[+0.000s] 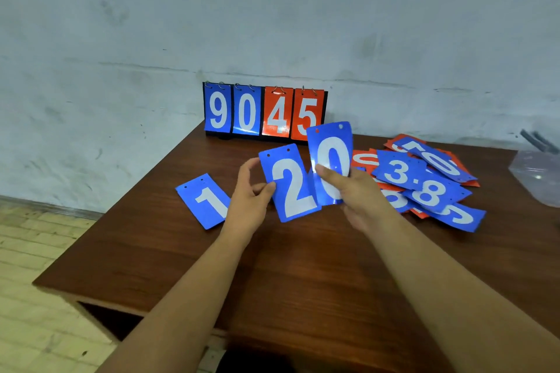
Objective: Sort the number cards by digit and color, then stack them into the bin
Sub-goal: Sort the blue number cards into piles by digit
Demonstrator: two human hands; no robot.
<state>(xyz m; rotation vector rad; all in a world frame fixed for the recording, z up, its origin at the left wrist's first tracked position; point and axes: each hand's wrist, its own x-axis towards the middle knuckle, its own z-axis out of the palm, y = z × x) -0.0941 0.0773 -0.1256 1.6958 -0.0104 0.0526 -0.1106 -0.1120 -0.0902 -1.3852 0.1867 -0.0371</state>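
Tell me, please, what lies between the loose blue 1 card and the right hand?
Head view: the left hand and the blue 2 card it pinches; the right hand holds a blue 0 card.

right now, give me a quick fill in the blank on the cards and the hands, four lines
1. The left hand holds a raised card showing the digit ____.
2. The 0 card held in the right hand is coloured ____.
3. The lone card lying flat on the table, left of both hands, shows the digit ____.
4. The flip scoreboard by the wall reads 9, 0, 4, ____.

Missing words: 2; blue; 1; 5
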